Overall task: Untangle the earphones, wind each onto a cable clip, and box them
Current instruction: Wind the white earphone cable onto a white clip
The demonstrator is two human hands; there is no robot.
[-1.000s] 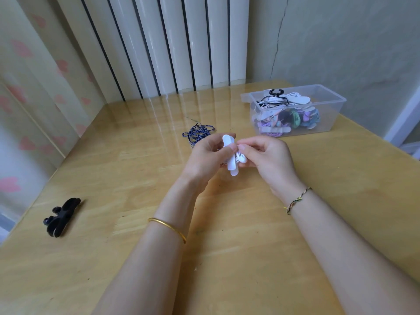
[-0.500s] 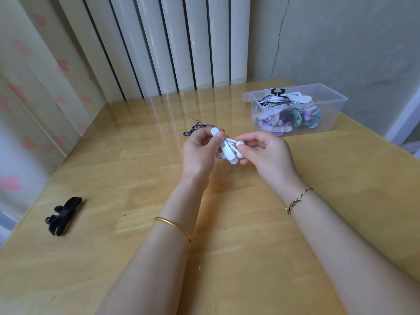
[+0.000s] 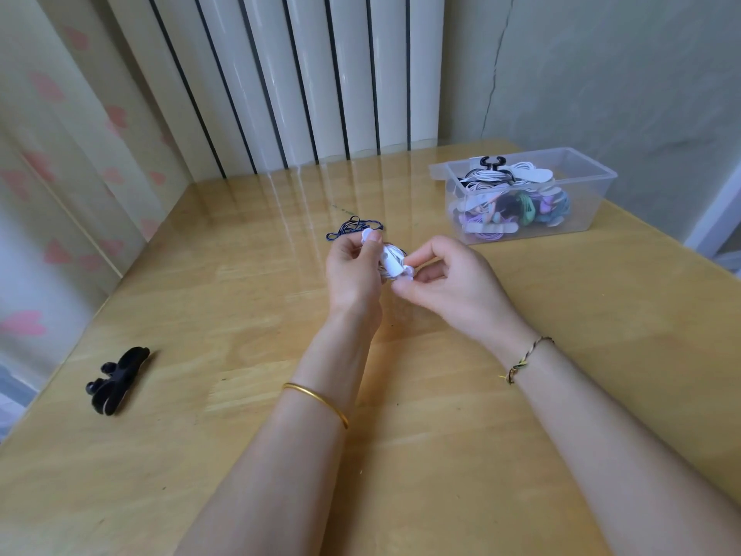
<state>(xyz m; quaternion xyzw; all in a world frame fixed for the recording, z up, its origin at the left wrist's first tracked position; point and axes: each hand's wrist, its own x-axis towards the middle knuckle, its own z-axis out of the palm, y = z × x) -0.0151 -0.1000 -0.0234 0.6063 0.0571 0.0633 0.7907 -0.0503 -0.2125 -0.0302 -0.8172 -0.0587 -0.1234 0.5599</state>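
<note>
Head view: the white cable clip (image 3: pixel 392 266), with white earphone cord wrapped round it, is held above the table (image 3: pixel 200 315) between both hands. The left hand (image 3: pixel 353 274) grips its upper end with curled fingers. The right hand (image 3: pixel 451 282) pinches the lower end, though whether on an earbud or a cord tail is too small to tell.

At 11 o'clock from the clip, just behind the left fingers, a dark blue earphone tangle (image 3: pixel 353 227) lies on the table. At 2 o'clock stands the clear box (image 3: pixel 583 216), which already holds wound sets. At 8 o'clock, well apart, lies a black clip (image 3: pixel 116 381).

The risk, as I judge it, is that the last turn springs loose if the right pinch slackens before the end is tucked in. The coil would then unravel on its way to the box.
</note>
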